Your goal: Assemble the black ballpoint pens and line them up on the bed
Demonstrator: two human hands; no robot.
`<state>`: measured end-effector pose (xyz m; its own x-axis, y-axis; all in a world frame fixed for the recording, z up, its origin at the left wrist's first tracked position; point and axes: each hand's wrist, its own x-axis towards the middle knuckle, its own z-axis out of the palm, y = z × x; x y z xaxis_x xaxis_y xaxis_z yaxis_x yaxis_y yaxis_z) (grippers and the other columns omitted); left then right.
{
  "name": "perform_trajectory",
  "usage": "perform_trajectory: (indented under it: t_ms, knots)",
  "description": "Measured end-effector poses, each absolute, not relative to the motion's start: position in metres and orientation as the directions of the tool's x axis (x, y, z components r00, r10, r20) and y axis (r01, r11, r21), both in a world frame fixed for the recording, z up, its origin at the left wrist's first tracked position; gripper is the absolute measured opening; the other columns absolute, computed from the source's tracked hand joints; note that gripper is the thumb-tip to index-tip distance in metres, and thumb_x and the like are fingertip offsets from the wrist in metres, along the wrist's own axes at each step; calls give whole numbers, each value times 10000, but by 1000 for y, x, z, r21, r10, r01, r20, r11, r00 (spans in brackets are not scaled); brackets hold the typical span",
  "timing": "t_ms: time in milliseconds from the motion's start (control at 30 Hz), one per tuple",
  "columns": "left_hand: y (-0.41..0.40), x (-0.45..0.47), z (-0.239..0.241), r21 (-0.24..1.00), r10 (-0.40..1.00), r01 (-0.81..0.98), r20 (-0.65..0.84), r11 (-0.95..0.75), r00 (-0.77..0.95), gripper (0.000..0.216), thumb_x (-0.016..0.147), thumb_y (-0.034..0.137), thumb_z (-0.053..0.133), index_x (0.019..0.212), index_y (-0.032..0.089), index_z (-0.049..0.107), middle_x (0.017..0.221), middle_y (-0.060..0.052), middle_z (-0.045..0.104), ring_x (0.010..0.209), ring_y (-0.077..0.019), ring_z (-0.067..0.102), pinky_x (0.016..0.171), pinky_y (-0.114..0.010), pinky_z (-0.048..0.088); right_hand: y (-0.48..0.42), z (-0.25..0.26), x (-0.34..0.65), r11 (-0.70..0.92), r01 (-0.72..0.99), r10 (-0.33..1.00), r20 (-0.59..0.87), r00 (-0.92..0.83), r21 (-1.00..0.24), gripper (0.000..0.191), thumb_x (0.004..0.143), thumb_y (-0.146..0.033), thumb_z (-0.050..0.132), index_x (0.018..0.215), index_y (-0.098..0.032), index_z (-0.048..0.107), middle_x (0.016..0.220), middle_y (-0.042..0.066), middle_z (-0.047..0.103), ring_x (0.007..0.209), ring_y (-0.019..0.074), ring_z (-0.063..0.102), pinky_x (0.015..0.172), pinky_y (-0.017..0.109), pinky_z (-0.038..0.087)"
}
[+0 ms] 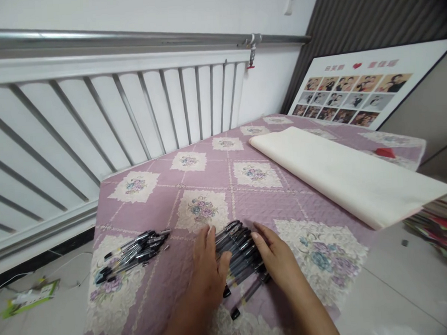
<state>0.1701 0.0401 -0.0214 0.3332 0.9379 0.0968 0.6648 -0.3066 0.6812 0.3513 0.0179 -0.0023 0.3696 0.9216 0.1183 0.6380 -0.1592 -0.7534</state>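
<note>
The left hand (208,268) is loosely cupped at the left side of a row of black pens (241,251), fingers stretched forward and thumb apart, and the right hand (278,254) curves along the other side, thumb and finger bent towards the pen ends. Neither looks clenched around a pen from where I stand, though I can't tell how firmly they press. The row lies between them on the flowered cloth (254,173) over the bench, one pen slightly apart on the near side. Squeeze unevenly and I'd expect the smooth barrels to ride over each other or roll—the puckered cloth could turn a few crosswise too. Further left sits a messier heap of pens (134,254), some tips close to the bench's side; a careless sweep of the left arm might send those down to the floor (66,315). To the right, a folded pale sheet (339,174) overhangs the bench, so a bump might make it slide. Beyond stand the white radiator (175,102) and a photo board (354,90).
</note>
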Motion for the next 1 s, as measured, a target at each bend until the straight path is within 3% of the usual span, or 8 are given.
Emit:
perform_trajectory:
  t_ms: [167,333,733,1000]
  knots:
    - [43,167,-17,563,876,718,22,-409,482,562,886,356,428,1414,187,332,1519,-74,237,1403,-264,144,1132,-484,160,20,-5,351,-133,672,933,138,333,-728,462,900,-386,370,1229,-135,575,1251,131,611,1169,249,559,1021,424,422]
    - [43,167,-12,510,853,738,-16,-442,522,552,891,368,417,1401,167,357,1502,-77,285,1398,-267,162,1131,-488,167,22,-13,346,-42,759,949,211,233,-650,432,892,-326,406,1258,-147,548,1252,126,610,1167,252,559,1010,429,431]
    - [44,165,-15,577,866,699,28,-422,499,508,863,327,453,1352,193,426,1461,-76,357,1372,-263,226,1125,-487,206,32,-9,345,-23,810,964,202,173,-587,437,912,-331,398,1291,-145,511,1297,126,576,1210,244,517,1027,439,398]
    - [44,164,-13,595,869,685,45,-419,493,491,849,290,469,1329,191,449,1432,-85,396,1349,-258,279,1126,-484,216,32,-5,341,-39,809,968,178,176,-587,355,890,-306,451,1201,-198,584,1234,87,626,1170,225,551,1005,407,411]
